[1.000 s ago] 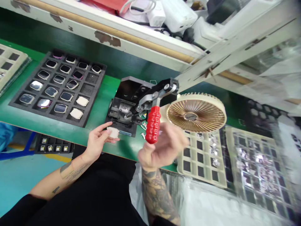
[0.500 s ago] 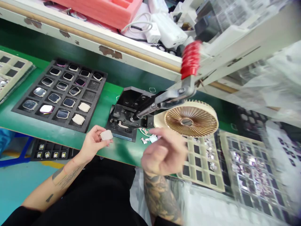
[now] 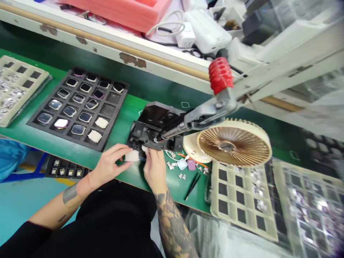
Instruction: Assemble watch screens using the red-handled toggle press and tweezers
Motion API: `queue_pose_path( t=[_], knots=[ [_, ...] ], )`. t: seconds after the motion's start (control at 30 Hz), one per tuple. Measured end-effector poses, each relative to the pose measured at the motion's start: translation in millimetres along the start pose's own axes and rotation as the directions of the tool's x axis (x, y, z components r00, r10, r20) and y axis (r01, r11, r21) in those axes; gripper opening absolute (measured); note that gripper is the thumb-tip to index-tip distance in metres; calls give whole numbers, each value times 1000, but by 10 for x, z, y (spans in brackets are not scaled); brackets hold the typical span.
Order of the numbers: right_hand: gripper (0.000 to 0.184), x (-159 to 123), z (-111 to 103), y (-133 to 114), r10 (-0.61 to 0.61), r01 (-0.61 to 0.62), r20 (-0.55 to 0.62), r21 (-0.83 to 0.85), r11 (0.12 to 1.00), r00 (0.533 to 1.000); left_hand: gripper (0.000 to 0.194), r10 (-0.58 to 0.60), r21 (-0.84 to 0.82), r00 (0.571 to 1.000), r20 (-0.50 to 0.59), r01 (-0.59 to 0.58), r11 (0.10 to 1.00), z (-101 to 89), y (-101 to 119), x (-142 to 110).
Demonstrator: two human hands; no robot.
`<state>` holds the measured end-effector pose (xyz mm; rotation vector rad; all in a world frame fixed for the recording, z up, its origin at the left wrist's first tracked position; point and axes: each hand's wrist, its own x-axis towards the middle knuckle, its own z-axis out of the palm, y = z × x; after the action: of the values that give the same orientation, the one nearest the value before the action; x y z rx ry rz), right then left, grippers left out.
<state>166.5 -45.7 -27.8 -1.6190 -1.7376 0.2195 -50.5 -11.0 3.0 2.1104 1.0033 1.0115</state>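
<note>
My left hand (image 3: pixel 111 165) pinches a small cream square part (image 3: pixel 132 156) just in front of a black hand press (image 3: pixel 154 130). My right hand (image 3: pixel 154 166) reaches to the press base right beside that part, its fingertips tucked under the press edge and touching the part. The press lever stands raised, its red handle (image 3: pixel 220 75) up at the right. Left of the press lies a black foam tray (image 3: pixel 107 111) with several glossy watch-like pieces and two cream ones.
A round beige fan (image 3: pixel 233 143) lies right of the press. Small scraps, tweezers (image 3: pixel 192 186) and little parts sit on the green bench (image 3: pixel 120 125). Cream compartment trays (image 3: pixel 242 200) fill the right side, and another (image 3: pixel 16 89) sits far left. A cluttered shelf runs along the back.
My right hand let go of the red handle, which swung up, then came down to the press base. My left hand brought the cream part back to the press.
</note>
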Motion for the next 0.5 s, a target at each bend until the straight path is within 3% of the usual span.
queue_pose_path(
  t=[0.13, 0.23, 0.4, 0.5],
  knots=[
    [50, -389, -250, -130, 74, -64, -144, 79, 995, 987, 34, 74, 343, 989, 129, -114, 932, 213, 77, 197],
    [49, -567, -410, -130, 106, -102, -193, 28, 994, 975, 28, 11, 505, 969, 249, -140, 852, 377, 115, 413],
    [51, -570, -547, -54, 108, -113, -227, -7, 994, 968, 23, -129, 520, 903, 411, -116, 846, 384, 130, 571],
    [59, -524, -525, -102, 38, -37, -239, 9, 999, 970, 33, -108, 358, 927, 359, -30, 933, 268, 196, 447]
  ],
)
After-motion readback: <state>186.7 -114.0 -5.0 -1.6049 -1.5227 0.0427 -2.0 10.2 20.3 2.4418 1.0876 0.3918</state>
